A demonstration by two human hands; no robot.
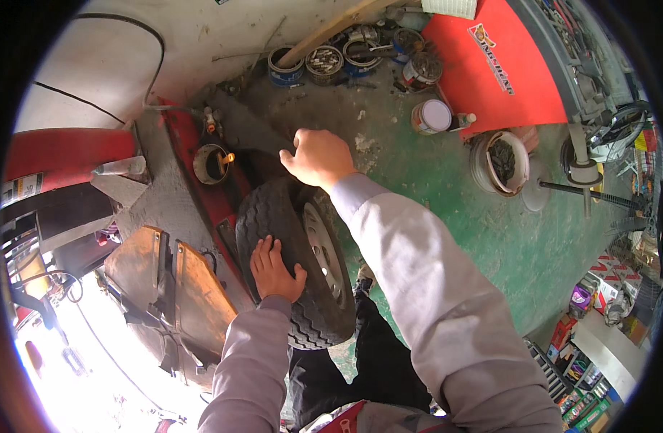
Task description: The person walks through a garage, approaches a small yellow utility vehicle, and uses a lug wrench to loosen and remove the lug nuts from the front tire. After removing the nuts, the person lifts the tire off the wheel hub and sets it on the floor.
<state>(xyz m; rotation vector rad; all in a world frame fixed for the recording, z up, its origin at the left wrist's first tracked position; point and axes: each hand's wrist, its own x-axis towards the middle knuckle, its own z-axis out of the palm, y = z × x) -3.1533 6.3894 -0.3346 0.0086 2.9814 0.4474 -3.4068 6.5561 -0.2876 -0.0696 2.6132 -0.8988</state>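
Observation:
A wheel with a black tyre (268, 216) and a pale metal rim (324, 249) stands upright before my legs, against the side of a grey and red machine (145, 148). My left hand (276, 273) lies on the tread, fingers stretched out and thumb apart, gripping nothing. Beyond the top of the wheel, my right hand (319, 160) is held up with its fingers curled and closed. Whatever it may hold is hidden by the fingers. A round pot (203, 167) with an orange-handled tool (227, 158) in it is fixed to the machine, left of my right hand.
Orange-brown machine plates (202, 289) lie left of the wheel. Several tins with small parts (324, 63) line the far wall. A white-lidded bucket (432, 116), a red panel (494, 65) and a bare wheel rim (483, 162) stand right on the green floor (447, 187).

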